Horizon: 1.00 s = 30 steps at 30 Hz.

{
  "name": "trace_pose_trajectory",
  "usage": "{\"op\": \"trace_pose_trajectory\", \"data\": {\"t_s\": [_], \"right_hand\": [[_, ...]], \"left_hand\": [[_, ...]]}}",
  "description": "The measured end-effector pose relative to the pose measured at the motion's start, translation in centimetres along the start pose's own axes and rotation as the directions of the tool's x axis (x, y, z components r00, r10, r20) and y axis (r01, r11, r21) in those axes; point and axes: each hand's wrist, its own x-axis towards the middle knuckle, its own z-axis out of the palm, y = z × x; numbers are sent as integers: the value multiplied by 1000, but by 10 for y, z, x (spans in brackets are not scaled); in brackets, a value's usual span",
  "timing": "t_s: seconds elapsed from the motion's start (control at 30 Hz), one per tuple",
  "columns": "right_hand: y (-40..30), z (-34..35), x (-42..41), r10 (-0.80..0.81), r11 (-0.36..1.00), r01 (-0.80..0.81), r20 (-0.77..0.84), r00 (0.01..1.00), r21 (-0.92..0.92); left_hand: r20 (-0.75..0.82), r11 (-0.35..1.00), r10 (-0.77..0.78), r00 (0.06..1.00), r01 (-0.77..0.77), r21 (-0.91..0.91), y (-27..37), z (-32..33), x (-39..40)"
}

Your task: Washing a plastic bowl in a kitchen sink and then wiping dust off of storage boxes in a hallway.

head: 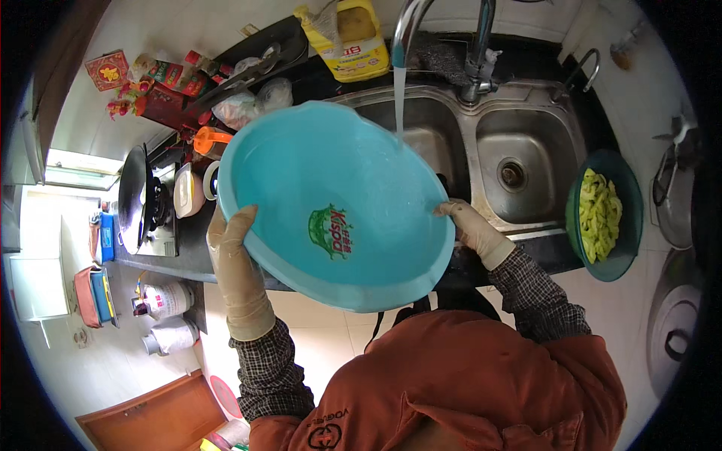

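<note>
A large turquoise plastic basin [287, 169] is held tilted before me, over the counter edge and the left part of the sink. My left hand [240, 265], in a pale rubber glove, grips its left rim with the thumb inside. Gloved too, my right hand [476, 228] holds the right rim. Water [399, 101] runs from the chrome faucet [412, 28] onto the basin's inner wall near its far right rim. A printed logo marks the basin's inside. The basin hides part of the left sink bowl [431, 127].
Right of the steel sink bowl [507, 191] stands a green bowl [632, 225] of sliced green vegetable. Behind are a yellow jug [361, 56] and bagged goods. At left are an orange-lidded jar [211, 141], a lidded food container [188, 191] and a wok [132, 197] on the stove.
</note>
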Motion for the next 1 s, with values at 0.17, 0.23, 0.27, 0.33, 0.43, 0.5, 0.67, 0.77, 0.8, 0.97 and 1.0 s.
{"op": "trace_pose_trajectory", "data": {"t_s": [0.17, 0.23, 0.27, 0.33, 0.43, 0.5, 0.67, 0.77, 0.8, 0.97, 1.0], "right_hand": [[12, -15, -15, -92, 996, 92, 39, 995, 14], [17, -15, -20, -141, 990, 140, 50, 989, 28], [18, -15, -25, -173, 983, 169, 48, 984, 66], [18, -12, -36, -210, 974, 204, 51, 976, 101], [13, -14, -56, -217, 967, 217, -15, 976, 137], [4, -15, -80, -266, 932, 292, -145, 953, 213], [-28, -7, -130, -341, 886, 417, -324, 882, 202], [-38, -30, -141, -468, 821, 553, -385, 796, 144], [-45, -29, -149, -478, 822, 557, -392, 786, 116], [-72, -5, -183, -553, 815, 572, -423, 718, -95], [-75, -2, -192, -605, 781, 602, -436, 666, -163]], "left_hand": [[58, 999, -28, 998, 30, -34, 1, -5, 1], [94, 995, -68, 993, 75, -70, -2, -12, 1], [96, 995, -63, 993, 70, -69, -6, -16, 2], [72, 987, -113, 991, 121, -105, -14, -23, 4], [81, 966, -142, 987, 156, -207, -24, -24, 1], [86, 952, -174, 981, 190, -241, -42, -30, 3], [146, 812, -362, 921, 388, -437, -67, -24, -11], [241, 754, -381, 893, 451, -478, -81, -11, -24], [266, 707, -410, 872, 488, -512, -85, -8, -29], [298, 648, -458, 837, 544, -532, -90, 3, -65], [350, 667, -406, 844, 536, -518, -101, 3, -70]]}}
